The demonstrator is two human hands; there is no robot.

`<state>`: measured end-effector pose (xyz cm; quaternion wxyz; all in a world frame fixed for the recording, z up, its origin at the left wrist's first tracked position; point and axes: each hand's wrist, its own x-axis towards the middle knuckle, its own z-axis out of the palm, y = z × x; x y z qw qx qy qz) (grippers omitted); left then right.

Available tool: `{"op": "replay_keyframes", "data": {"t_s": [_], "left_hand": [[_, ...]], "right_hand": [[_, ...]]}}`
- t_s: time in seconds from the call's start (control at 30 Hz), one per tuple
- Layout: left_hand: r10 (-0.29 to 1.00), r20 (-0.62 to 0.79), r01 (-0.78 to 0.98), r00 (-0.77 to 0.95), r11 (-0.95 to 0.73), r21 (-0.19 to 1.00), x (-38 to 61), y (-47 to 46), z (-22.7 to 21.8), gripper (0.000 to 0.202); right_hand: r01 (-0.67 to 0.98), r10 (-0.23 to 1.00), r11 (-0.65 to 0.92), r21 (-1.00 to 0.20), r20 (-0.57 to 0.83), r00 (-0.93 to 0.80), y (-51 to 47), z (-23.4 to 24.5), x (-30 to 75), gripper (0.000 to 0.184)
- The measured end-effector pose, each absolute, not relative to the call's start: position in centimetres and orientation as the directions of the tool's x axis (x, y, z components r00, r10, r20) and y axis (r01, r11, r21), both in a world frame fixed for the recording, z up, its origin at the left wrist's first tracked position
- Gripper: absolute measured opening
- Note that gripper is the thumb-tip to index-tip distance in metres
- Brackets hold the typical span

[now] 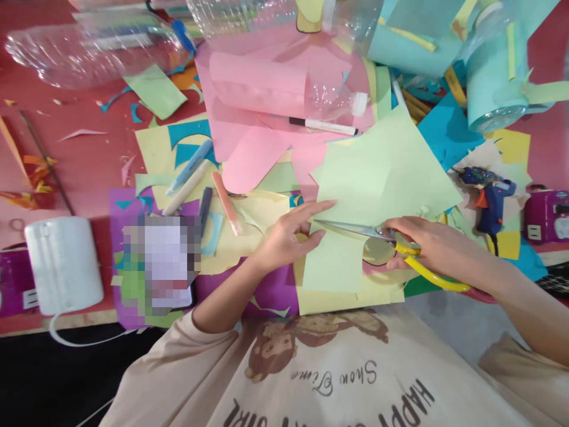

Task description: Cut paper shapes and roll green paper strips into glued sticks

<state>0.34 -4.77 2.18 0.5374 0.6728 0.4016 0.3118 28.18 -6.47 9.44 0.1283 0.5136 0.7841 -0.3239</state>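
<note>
My right hand (438,246) grips scissors (415,265) with yellow handles. Their metal blades look nearly closed and point left across the lower part of a pale green paper sheet (384,163). My left hand (288,234) is at the sheet's left edge, with forefinger and thumb stretched apart near the blade tips and the other fingers curled. Whether its fingertips press on the sheet is unclear. Below the blades, beside the right fingers, part of a dark curved outline (376,252) shows on pale paper.
A pink-wrapped bottle (267,86) lies ahead, with a marker (331,126) in front. At right are a blue glue gun (493,204) and a teal-wrapped bottle (495,77). Several coloured pens (226,204) lie left, near a white case (64,264) and paper scraps.
</note>
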Motion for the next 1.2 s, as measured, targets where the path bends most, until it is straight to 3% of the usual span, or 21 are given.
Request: {"op": "replay_keyframes", "data": {"t_s": [0.33, 0.67, 1.2], "left_hand": [[0.876, -0.006, 0.203, 0.481, -0.105, 0.973, 0.31, -4.74, 2.10, 0.047], [0.861, 0.001, 0.201, 0.509, -0.120, 0.972, 0.32, -4.58, 2.06, 0.049], [0.857, 0.000, 0.212, 0.516, -0.127, 0.969, 0.20, -4.47, 2.04, 0.051]], "right_hand": [[0.901, 0.726, 0.198, -0.385, -0.561, -0.399, -6.24, 9.57, 27.98, 0.041], [0.908, 0.732, 0.235, -0.347, -0.551, -0.400, -6.32, 9.32, 28.50, 0.031], [0.905, 0.721, 0.215, -0.366, -0.566, -0.400, -6.04, 9.59, 27.85, 0.041]]}}
